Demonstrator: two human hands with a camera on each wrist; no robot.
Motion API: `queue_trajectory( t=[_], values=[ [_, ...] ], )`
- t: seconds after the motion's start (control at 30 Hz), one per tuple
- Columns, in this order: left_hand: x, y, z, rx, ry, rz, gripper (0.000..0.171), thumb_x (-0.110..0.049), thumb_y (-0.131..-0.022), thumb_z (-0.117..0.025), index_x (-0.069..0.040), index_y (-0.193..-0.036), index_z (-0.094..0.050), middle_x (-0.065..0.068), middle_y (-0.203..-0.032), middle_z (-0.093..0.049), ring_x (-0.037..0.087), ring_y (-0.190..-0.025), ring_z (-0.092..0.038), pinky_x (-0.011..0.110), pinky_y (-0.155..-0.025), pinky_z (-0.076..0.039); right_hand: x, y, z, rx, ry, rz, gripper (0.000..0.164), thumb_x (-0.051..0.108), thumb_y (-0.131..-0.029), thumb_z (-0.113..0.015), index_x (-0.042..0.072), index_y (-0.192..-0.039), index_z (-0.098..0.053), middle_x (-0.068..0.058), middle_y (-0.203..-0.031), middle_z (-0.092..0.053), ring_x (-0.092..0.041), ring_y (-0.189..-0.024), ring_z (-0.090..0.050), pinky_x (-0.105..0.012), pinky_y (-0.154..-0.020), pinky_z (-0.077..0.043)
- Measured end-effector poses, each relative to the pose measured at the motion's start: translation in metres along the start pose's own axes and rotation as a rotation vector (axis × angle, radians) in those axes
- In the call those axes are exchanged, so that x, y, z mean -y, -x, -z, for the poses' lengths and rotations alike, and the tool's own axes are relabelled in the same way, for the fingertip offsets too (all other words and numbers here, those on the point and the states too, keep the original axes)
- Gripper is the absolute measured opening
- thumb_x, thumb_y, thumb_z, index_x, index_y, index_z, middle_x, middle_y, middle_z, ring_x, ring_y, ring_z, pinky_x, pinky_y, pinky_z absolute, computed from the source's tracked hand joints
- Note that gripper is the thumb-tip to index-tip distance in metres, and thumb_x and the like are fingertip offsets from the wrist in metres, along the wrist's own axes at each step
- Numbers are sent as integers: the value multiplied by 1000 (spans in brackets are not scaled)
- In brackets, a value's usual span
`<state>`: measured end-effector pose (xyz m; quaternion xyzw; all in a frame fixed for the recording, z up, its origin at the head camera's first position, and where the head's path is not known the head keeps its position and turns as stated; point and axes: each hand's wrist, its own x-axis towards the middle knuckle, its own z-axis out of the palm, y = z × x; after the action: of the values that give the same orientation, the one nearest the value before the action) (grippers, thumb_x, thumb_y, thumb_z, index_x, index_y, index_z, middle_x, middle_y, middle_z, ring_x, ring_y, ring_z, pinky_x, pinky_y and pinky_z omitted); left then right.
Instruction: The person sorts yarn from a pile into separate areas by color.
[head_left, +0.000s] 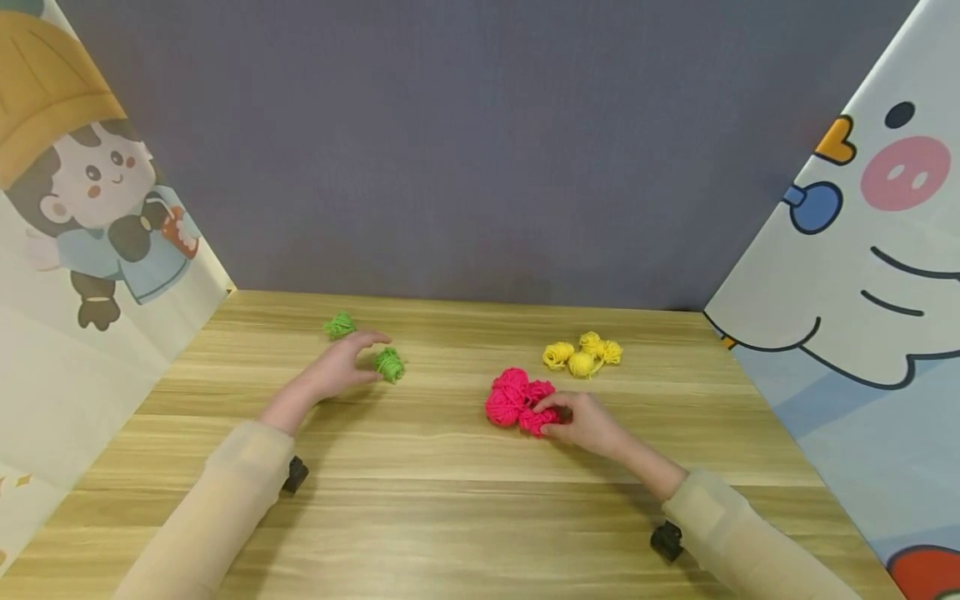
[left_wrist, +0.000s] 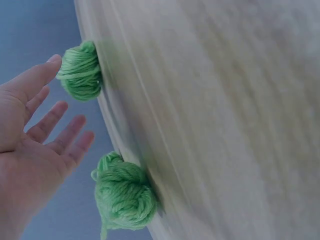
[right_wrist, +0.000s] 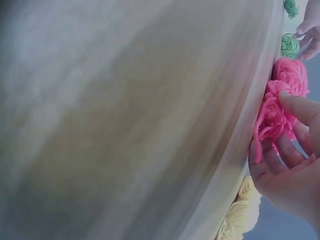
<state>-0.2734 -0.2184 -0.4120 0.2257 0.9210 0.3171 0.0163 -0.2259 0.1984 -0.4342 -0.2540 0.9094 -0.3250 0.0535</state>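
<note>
Head view: what could go wrong on that table (head_left: pixel 465 525)?

"Careless pulling might drag the whole pink yarn cluster (head_left: pixel 510 398); a bump could roll the nearer green ball (head_left: pixel 391 365)."

"Pose?"

"Right hand (head_left: pixel 587 423): fingers pinching the cluster's right end. Left hand (head_left: pixel 341 367): arched beside the ball, fingers spread, empty."

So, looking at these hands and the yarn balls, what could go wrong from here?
The right hand holds one side of the clustered bright pink yarn balls, so lifting might drag neighbours along. A loose pink yarn strand beside that hand could snag. The left hand, open beside a round green yarn ball, might knock it and make it roll.
</note>
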Motion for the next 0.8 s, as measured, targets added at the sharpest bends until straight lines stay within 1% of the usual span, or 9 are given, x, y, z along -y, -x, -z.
queue_trajectory(
  t=[0.1, 0.23, 0.33, 0.5, 0.73, 0.8],
  values=[
    [3, -3, -2, 18, -1, -4, 60, -9, -81, -73, -3, -135, -47, 22, -140, -42, 44, -124, -43, 55, -102, -38, 0, 0, 0, 3, 0, -5, 24, 11, -78, -76, 14, -101, -70, -7, -104, -68, -12, -83, -57, -21, -66, -49],
    [6, -5, -2, 41, 15, 0, 61, -7, -81, -73, -2, -136, -46, 22, -140, -41, 45, -124, -44, 53, -100, -41, 0, 0, 0, 7, -9, -9, 24, 11, -78, -75, 13, -101, -70, -7, -104, -68, -12, -83, -57, -21, -66, -49],
    [6, -6, -1, 57, 11, -12, 62, -5, -80, -73, -1, -136, -46, 24, -139, -42, 45, -123, -44, 54, -100, -41, 1, 0, 0, 8, -12, -12, 24, 11, -78, -75, 13, -101, -70, -7, -104, -68, -13, -83, -56, -21, -66, -48],
    [8, -9, -1, 81, -37, -52, 59, -1, -79, -72, -1, -133, -49, 22, -137, -46, 44, -121, -46, 56, -102, -38, 0, 0, 0, 6, -3, -12, 24, 11, -78, -76, 14, -101, -70, -6, -104, -68, -12, -82, -56, -21, -66, -49],
    [7, -12, 0, 133, -24, -38, 51, -2, -81, -71, -4, -129, -54, 20, -135, -48, 39, -122, -46, 52, -101, -40, 2, 1, 0, -10, 11, 3, 25, 10, -76, -77, 14, -100, -71, -8, -103, -69, -12, -83, -59, -21, -66, -50],
    [7, -13, 0, 135, -45, -47, 48, -3, -82, -71, -4, -127, -56, 21, -133, -50, 39, -120, -47, 52, -99, -42, 2, 0, 0, -10, 11, 2, 25, 10, -76, -77, 14, -100, -71, -8, -103, -69, -12, -83, -59, -21, -65, -50]
  ],
)
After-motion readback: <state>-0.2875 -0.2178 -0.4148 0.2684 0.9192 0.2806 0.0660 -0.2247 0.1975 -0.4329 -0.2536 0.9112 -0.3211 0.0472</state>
